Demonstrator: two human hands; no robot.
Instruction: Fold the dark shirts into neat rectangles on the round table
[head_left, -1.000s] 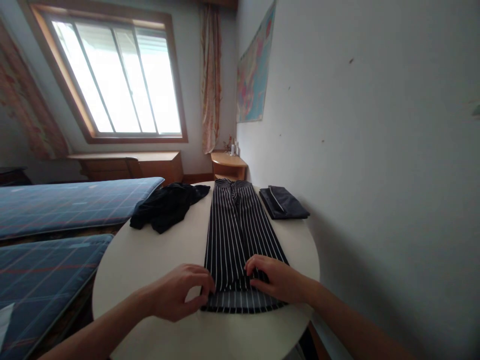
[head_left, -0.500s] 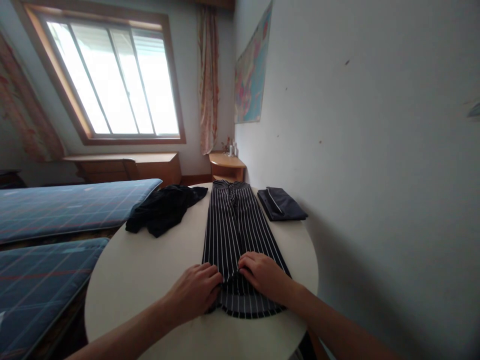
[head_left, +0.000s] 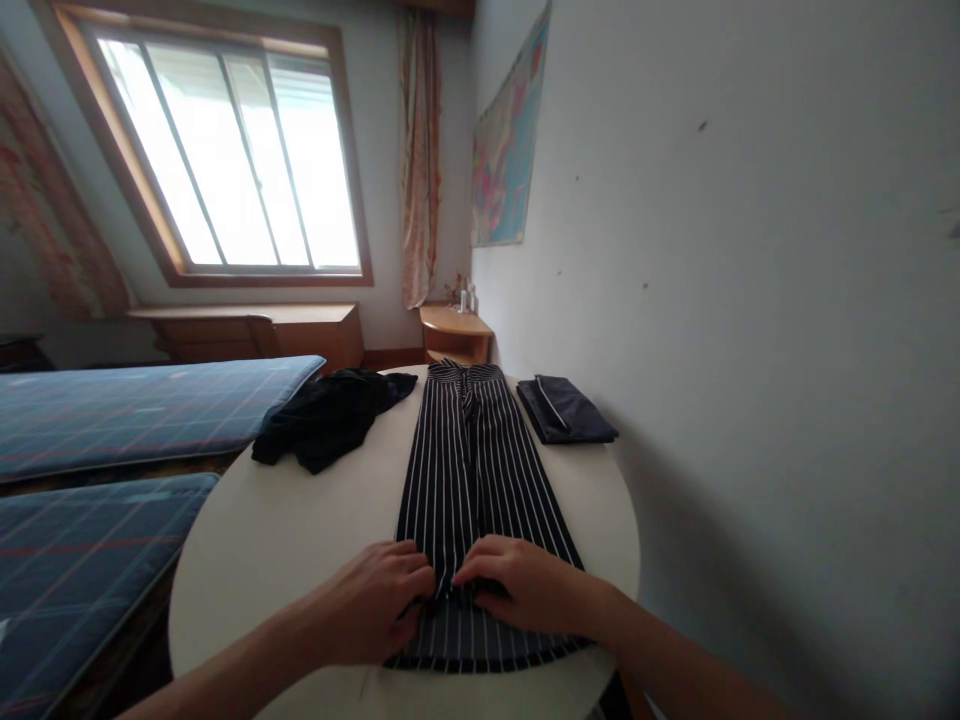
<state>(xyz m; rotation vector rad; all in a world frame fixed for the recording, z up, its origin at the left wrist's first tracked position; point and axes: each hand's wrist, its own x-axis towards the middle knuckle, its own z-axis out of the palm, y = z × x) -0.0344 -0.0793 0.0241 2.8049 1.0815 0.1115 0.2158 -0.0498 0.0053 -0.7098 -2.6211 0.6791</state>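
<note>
A dark shirt with white stripes (head_left: 469, 460) lies lengthwise down the middle of a round pale table (head_left: 285, 520), folded into a long narrow strip. My left hand (head_left: 375, 605) and my right hand (head_left: 521, 590) rest side by side on its near end, fingertips meeting at the centre fold and pinching the cloth there. The striped hem shows just below both hands.
A crumpled black garment (head_left: 326, 415) lies at the table's far left. A folded dark garment (head_left: 566, 410) sits at the far right by the wall. Two blue plaid mattresses (head_left: 135, 405) stand to the left, a wooden corner shelf (head_left: 454, 330) behind the table.
Both hands have moved inward from the shirt's near corners to meet at its centre. The near end of the shirt has been smoothed and pulled slightly toward me.
</note>
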